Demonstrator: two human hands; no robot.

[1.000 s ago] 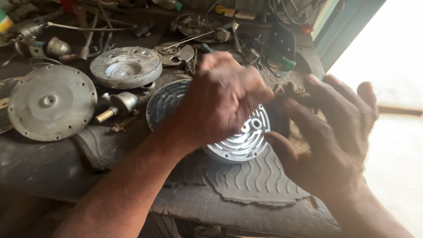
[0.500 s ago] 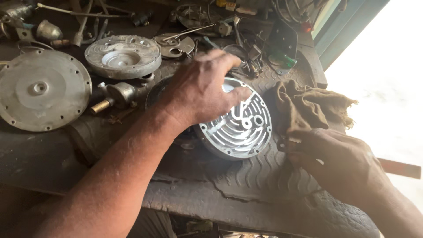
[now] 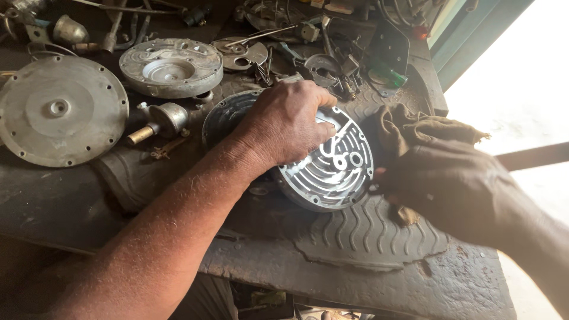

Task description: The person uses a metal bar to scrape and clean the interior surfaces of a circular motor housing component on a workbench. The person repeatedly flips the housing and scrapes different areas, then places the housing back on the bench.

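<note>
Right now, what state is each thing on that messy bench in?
Ribbed round cover: tilted, ribbed side up, held.
Left hand: pressed on the cover's top.
Right hand: at the cover's right edge, against the brown rag.
Flat round plate: lying flat, untouched.
Recessed round housing: lying flat, untouched.
Rubber tyre piece: spread under the cover.

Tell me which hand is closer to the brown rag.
Right. The right hand lies against the brown rag, its fingers at the cloth's lower edge. The left hand rests on the ribbed round metal cover, one part over from the rag.
</note>
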